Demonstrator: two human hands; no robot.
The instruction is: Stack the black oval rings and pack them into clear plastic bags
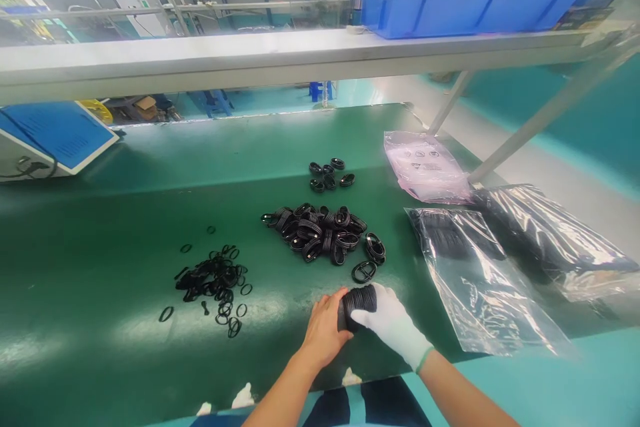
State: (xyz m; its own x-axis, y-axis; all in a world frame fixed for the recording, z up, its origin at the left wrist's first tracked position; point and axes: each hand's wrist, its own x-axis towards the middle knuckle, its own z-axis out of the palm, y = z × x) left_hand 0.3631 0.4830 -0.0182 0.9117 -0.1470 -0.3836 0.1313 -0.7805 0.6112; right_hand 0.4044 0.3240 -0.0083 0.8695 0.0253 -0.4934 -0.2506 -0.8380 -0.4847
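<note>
Between my two hands is a stack of coiled black cables (pixel 360 301), lying low over the green table mat near its front edge. My bare left hand (pixel 327 321) is closed around the stack's left end. Around the right end, my right hand (pixel 393 320), in a white glove, is closed with its thumb across the front. Just beyond my hands lie two loose cable coils (pixel 365 272). A larger heap of coiled black cables (pixel 320 230) sits behind them. To the left is a pile of black rubber bands (pixel 215 280), some scattered singly.
Clear plastic bags with black cables inside (pixel 445 233) lie at the right, beside another filled bag (pixel 560 233). A pinkish bag (pixel 425 167) is behind them. Several small coils (pixel 329 177) lie farther back. A shelf (pixel 225 57) spans above, carrying a blue bin (pixel 470 10).
</note>
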